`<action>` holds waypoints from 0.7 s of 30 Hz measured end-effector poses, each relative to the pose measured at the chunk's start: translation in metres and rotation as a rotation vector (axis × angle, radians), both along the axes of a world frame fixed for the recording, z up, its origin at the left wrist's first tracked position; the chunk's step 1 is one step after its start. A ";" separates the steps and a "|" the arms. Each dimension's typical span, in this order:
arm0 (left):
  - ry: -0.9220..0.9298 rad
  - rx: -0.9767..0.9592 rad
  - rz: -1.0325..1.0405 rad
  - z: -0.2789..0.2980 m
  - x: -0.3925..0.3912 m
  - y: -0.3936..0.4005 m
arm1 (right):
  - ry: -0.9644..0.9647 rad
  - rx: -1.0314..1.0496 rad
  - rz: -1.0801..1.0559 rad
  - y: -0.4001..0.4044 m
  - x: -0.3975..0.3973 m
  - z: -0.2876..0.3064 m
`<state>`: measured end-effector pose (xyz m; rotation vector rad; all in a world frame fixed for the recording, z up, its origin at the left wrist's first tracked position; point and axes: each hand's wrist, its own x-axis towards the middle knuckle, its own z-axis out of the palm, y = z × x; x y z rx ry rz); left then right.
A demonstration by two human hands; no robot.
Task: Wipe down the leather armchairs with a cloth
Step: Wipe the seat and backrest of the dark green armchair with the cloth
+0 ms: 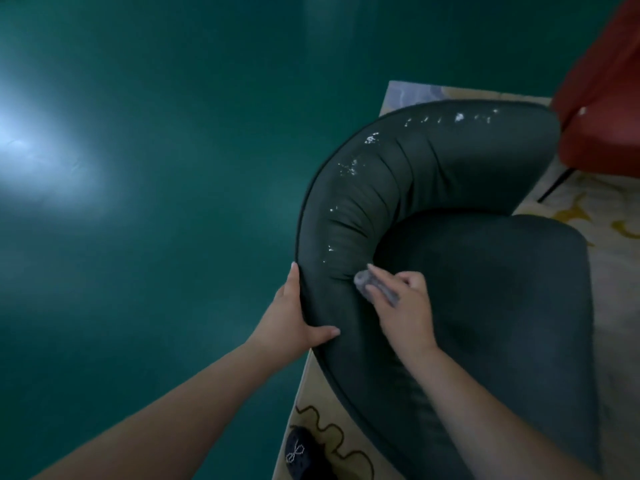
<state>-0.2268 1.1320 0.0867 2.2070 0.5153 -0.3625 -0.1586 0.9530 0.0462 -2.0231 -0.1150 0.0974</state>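
Here, your L hand [296, 318] braces the dark green armchair [450, 258], fingers spread over the backrest edge, to steady it. R hand [403, 306] fingers pinch the grey cloth [372, 285] against the inner backrest, w/ white specks above unwiped.

The glossy green floor [156, 237] carries a patterned cream rug [616, 216]. On the rug stand the dark armchair [485, 289] and, apparently, a red chair [602, 109].
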 end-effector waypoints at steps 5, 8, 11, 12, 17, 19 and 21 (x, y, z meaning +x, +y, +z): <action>-0.017 -0.013 -0.091 -0.003 0.006 0.012 | -0.164 -0.079 0.208 0.020 -0.025 0.003; -0.038 -0.020 -0.108 -0.001 0.008 0.021 | 0.038 -0.013 -0.062 0.003 -0.013 -0.001; -0.063 -0.023 -0.120 0.001 0.015 0.027 | -0.055 0.001 0.120 0.010 -0.029 0.005; -0.065 -0.028 -0.125 0.000 0.016 0.029 | -0.111 -0.031 0.212 0.012 -0.035 0.003; -0.047 -0.067 -0.118 0.002 0.020 0.032 | 0.077 -0.033 -0.070 -0.006 -0.011 -0.003; -0.034 -0.082 -0.104 0.001 0.023 0.032 | 0.034 0.007 -0.072 0.007 -0.008 0.004; -0.030 -0.077 -0.095 0.001 0.026 0.031 | -0.085 0.027 0.086 0.029 -0.012 0.010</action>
